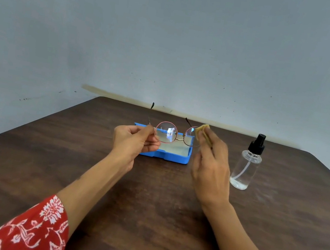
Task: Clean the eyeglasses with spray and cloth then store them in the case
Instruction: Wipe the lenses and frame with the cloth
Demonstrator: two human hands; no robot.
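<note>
Eyeglasses: round, pink-rimmed, held up between both hands, temples pointing away. Left hand: fingers curled, pinching the frame at its left hinge. Right hand: fingers pinching a yellow cloth onto the lens nearest it. Case: blue, open, on the bench just beyond and below both hands. Spray bottle: clear, black-capped, upright, just right of the right hand.
</note>
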